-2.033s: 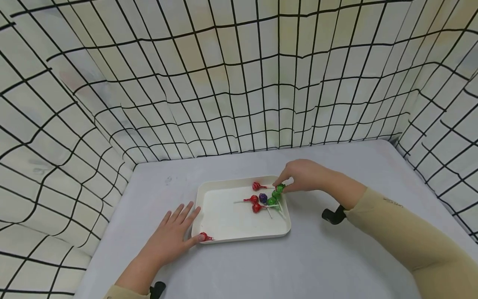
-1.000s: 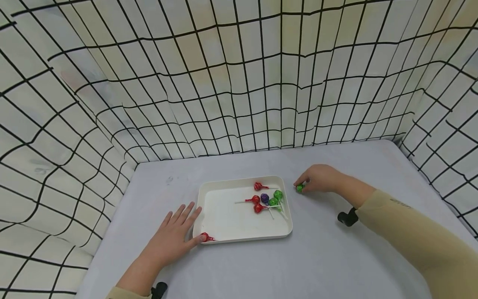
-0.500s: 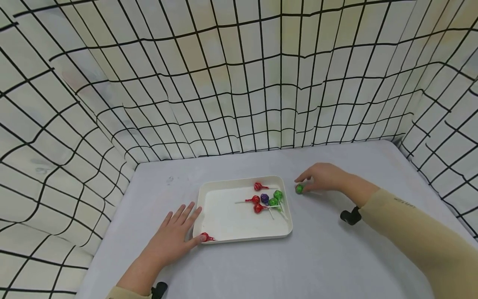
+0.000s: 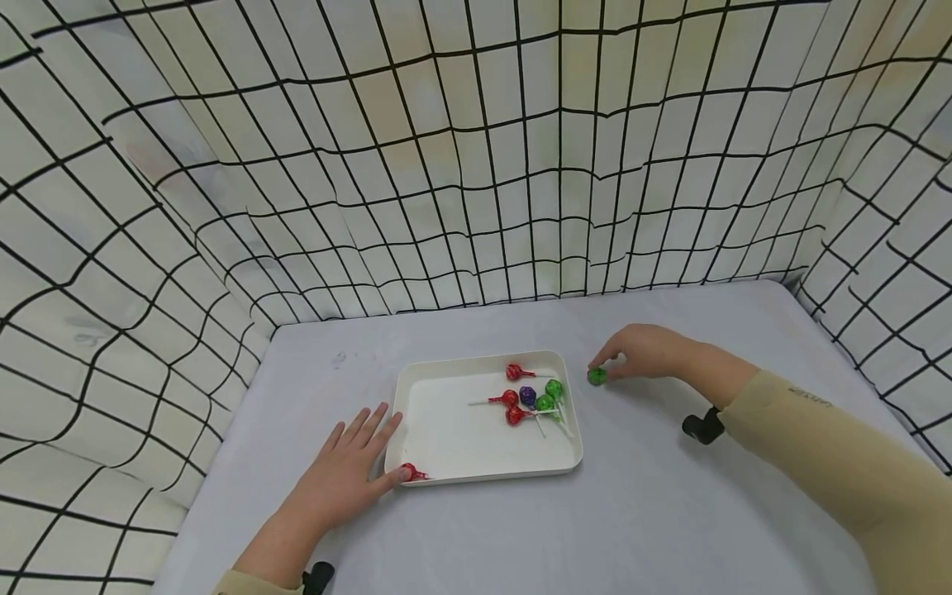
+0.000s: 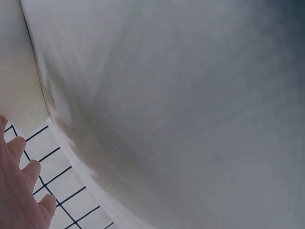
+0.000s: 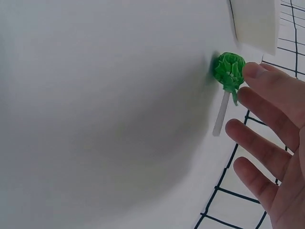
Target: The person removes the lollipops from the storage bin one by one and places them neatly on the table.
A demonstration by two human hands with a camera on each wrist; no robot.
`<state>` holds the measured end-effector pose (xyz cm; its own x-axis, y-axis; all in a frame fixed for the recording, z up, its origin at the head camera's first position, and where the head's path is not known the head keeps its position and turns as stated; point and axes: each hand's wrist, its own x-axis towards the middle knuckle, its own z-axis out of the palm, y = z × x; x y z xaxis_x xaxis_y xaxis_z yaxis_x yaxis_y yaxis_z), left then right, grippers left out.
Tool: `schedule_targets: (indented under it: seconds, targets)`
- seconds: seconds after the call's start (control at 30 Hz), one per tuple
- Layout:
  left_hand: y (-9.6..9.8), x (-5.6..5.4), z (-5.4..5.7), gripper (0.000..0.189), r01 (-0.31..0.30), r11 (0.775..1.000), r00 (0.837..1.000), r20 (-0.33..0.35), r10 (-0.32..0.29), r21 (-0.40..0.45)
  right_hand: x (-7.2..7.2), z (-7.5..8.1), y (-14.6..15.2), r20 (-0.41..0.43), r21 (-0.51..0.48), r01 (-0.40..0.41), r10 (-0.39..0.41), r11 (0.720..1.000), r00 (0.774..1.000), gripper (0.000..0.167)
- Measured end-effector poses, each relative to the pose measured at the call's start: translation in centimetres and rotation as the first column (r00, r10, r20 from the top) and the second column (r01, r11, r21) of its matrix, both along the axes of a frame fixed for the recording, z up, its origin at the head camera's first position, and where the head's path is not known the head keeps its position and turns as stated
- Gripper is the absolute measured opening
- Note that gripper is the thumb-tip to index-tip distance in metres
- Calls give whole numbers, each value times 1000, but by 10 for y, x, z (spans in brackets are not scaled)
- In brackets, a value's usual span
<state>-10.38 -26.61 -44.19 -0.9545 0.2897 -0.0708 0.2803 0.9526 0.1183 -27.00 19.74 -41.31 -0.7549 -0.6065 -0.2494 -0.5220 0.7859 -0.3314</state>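
Outside the tray (image 4: 464,446) just past two o'clock, one green lollipop (image 4: 596,377) is set down.
On right hand (image 4: 641,350) and left hand (image 4: 344,469), fingers are spread; other lollipops (image 4: 527,397), some green, are left inside.

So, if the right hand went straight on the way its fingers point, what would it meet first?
The right hand would most likely meet the green lollipop lying just outside the white tray; whether they already touch is hard to tell.
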Motion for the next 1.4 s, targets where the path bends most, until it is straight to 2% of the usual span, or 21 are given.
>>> schedule_targets:
  seconds: [0.3,0.47,0.8,1.13,1.4]
  targets:
    - [-1,0,0,90,-1,1000,1000,2,1,-1,-4,9,-8,6,12,-52,52,999,999,25]
    - [0,0,0,90,-5,1000,1000,9,5,-1,-4,9,-13,-3,55,-130,130,990,991,24]
    - [0,0,0,91,-6,1000,1000,9,6,-1,-5,10,-22,-2,122,-174,176,977,984,28]
    - [1,-1,-2,87,0,1000,1000,0,0,-10,-3,7,-23,-5,154,-181,184,971,983,29]
    - [1,-1,0,87,1,1000,1000,7,-1,-17,-9,-1,-18,5,131,-131,131,983,991,24]
